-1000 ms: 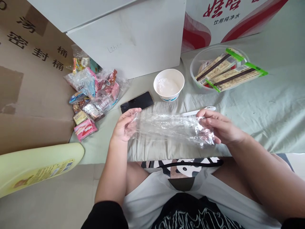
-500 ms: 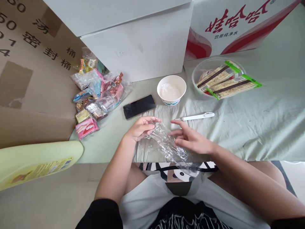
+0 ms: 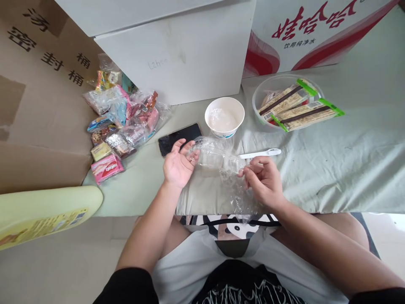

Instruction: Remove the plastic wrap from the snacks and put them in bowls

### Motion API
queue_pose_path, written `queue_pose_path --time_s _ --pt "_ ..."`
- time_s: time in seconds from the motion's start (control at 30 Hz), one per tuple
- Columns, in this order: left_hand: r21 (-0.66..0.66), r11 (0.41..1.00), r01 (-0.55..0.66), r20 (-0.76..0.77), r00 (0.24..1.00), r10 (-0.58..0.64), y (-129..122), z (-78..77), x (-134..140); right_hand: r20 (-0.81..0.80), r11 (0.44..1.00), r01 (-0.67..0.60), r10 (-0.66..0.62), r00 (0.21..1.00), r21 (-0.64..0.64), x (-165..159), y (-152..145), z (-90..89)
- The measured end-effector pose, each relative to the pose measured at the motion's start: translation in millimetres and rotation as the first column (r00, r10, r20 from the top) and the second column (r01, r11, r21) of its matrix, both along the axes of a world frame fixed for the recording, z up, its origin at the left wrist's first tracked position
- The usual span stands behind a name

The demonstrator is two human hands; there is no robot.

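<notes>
A crinkled sheet of clear plastic film (image 3: 218, 158) stretches between my two hands, and its lower end hangs past the table edge over my lap. My left hand (image 3: 179, 165) is palm up in front of the phone, with its fingers curled and the film's left end at the fingertips. My right hand (image 3: 264, 179) pinches the film's right part between thumb and fingers, just below a white pen-shaped cutter (image 3: 262, 153). Behind the film stands a white paper bowl (image 3: 225, 116) with some clear plastic inside. A black phone (image 3: 177, 138) lies partly behind my left fingers.
Wrapped snacks (image 3: 123, 120) are piled at the left, beside a cardboard box (image 3: 41, 105). White boxes (image 3: 177, 59) line the back. A clear plastic bowl (image 3: 257, 114) at the right holds green-ended snack packs (image 3: 308, 115). A yellow bottle (image 3: 50, 213) juts in at lower left.
My right hand, fingers spread before, now pinches the film. My left hand has turned palm up, and the film has risen and spread out between the hands. The view has shifted slightly.
</notes>
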State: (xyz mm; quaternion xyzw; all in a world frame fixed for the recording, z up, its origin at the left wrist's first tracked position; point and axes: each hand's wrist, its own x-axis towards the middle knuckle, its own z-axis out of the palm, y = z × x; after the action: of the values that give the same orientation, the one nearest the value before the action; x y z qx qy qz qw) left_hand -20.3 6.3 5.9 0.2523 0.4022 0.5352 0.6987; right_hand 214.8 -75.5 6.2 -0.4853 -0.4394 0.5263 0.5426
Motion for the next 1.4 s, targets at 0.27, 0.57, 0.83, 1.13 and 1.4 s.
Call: queue_pose_path --time_s 0.27,0.57,0.83,1.13,1.4 --pt "-0.060 0.880 0.472 0.073 0.881 -0.468 -35 -7.3 38 -0.054 0.995 -0.028 0.023 0.998 -0.096 -4 -4 -1.9" --pt "0.071 0.968 0.239 -0.074 0.970 -0.234 -43 -7.0 35 -0.041 0.980 -0.069 0.063 0.997 -0.186 -12 -10 -6.9" --pt "0.119 0.923 0.367 -0.213 0.917 -0.337 -38 -10.5 27 0.078 0.993 -0.011 0.021 0.997 -0.119 -10 -11 -18.4" --pt "0.206 0.940 0.270 -0.435 0.886 -0.159 -38 -12.9 23 0.294 0.992 -0.118 0.123 0.948 -0.035 -6 -8 -12.6" --pt "0.419 0.726 0.546 -0.806 0.592 0.020 -39 -14.6 21 0.385 0.961 -0.269 0.269 0.883 -0.055 -6 -2 -10.9"
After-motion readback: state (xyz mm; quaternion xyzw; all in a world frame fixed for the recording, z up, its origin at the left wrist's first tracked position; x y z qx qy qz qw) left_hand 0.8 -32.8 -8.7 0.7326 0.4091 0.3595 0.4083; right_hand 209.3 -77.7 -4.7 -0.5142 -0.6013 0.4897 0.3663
